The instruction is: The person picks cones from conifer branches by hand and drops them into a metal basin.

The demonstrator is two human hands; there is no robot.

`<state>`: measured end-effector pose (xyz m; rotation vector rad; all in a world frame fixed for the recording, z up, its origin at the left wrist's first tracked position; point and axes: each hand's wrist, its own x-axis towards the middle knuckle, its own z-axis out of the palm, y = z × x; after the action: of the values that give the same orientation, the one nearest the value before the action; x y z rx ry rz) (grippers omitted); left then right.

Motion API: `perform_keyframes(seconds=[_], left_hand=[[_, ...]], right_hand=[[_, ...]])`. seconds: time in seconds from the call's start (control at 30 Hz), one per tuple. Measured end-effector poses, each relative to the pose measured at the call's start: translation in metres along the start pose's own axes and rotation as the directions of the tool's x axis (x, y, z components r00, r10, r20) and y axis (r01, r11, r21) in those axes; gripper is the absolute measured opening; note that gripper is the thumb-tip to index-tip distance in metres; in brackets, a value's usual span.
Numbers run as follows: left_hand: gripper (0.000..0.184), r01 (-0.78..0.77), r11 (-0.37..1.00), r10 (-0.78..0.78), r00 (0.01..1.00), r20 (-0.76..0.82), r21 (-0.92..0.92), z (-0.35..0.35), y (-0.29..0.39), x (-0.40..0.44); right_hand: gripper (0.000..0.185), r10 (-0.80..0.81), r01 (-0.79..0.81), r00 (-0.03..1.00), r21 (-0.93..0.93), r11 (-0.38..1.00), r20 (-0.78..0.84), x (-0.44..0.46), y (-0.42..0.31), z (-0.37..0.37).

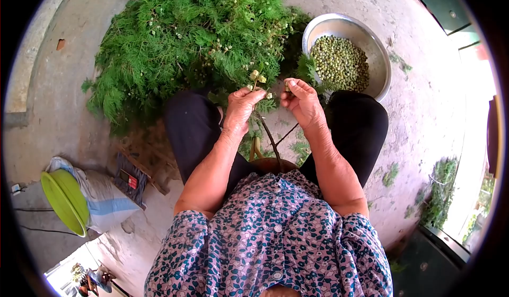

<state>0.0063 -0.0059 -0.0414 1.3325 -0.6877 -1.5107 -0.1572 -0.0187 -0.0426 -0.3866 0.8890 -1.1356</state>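
Observation:
My left hand [241, 110] is closed round a thin conifer twig, with pale green cones [257, 76] showing above the fingers. Beside it, my right hand [306, 105] pinches a small green cone [288, 85] between thumb and fingertips; the fingers partly cover it. The hands are a short gap apart, above my knees. Below them a bare brown stem [271, 138] slants down towards my lap. Just beyond the left hand lies a large heap of green conifer branches [185, 37], dotted with pale cones. A metal basin [379, 47] beyond the right hand holds many small green cones [339, 63].
At the left, a lime green basin [63, 201] leans on its side against a pale sack [108, 204]. A dark item with a red patch [129, 178] lies near the sack. Loose green sprigs [391, 175] are scattered on the concrete floor [413, 111] to the right.

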Motion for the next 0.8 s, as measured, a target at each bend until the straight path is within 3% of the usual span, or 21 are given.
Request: perform_keyframes(seconds=[0.03,0.2,0.3,0.4,0.73,0.8], left_hand=[[0.005,-0.001,1.0,0.001,1.0,0.0,-0.001,0.001,0.001,-0.002],[0.003,-0.06,0.998,0.059,0.998,-0.032,-0.03,0.007,0.005,-0.008],[0.002,-0.099,0.992,0.104,0.992,-0.066,0.072,0.005,0.002,-0.008],[0.003,-0.129,0.988,0.133,0.991,-0.033,0.087,0.005,-0.002,-0.008],[0.007,-0.138,0.99,0.135,0.989,0.06,0.038,0.004,-0.005,-0.009],[0.009,-0.232,0.958,0.223,0.972,0.072,0.168,0.005,-0.011,-0.006]], right_hand=[[0.012,0.03,-0.039,0.996,0.118,0.992,0.079,-0.002,-0.001,0.001],[0.015,0.084,-0.099,0.988,0.115,0.988,0.127,-0.007,0.0,0.004],[0.017,0.095,-0.096,0.987,0.001,0.995,0.126,-0.007,0.008,0.004],[0.022,0.01,0.013,0.998,-0.355,0.935,0.063,-0.01,0.013,0.011],[0.018,0.053,-0.049,0.999,-0.424,0.904,-0.002,-0.011,0.014,0.012],[0.015,0.161,-0.143,0.986,-0.296,0.944,0.038,-0.01,0.008,0.005]])
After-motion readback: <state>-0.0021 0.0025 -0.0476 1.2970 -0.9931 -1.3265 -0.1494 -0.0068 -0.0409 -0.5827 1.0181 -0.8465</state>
